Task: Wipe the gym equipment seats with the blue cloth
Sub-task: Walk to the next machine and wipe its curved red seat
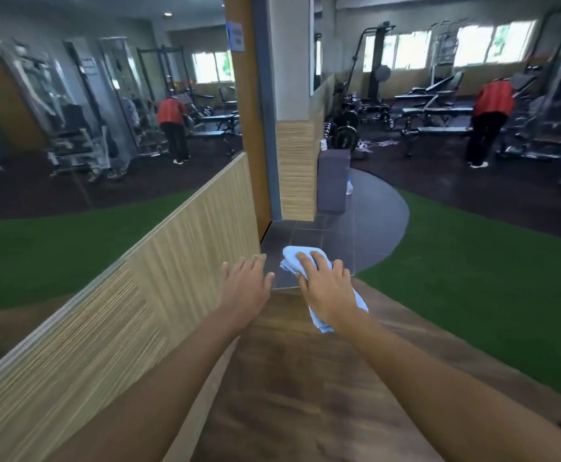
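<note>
My right hand (327, 286) is held out in front of me, closed around the crumpled blue cloth (297, 258), whose ends stick out past my fingers and below my wrist. My left hand (245, 285) is stretched forward beside it, fingers apart and holding nothing, close to the wood-panelled wall. Padded black benches (439, 111) stand far off at the back right of the gym, well beyond my hands.
A mirror wall (72, 128) above a tan panel (122, 311) runs along my left. A pillar (292, 111) and a grey box (332, 178) stand ahead. Wooden floor (306, 378) lies under me, green turf (472, 278) to the right. A person in a red top (492, 101) bends near the machines.
</note>
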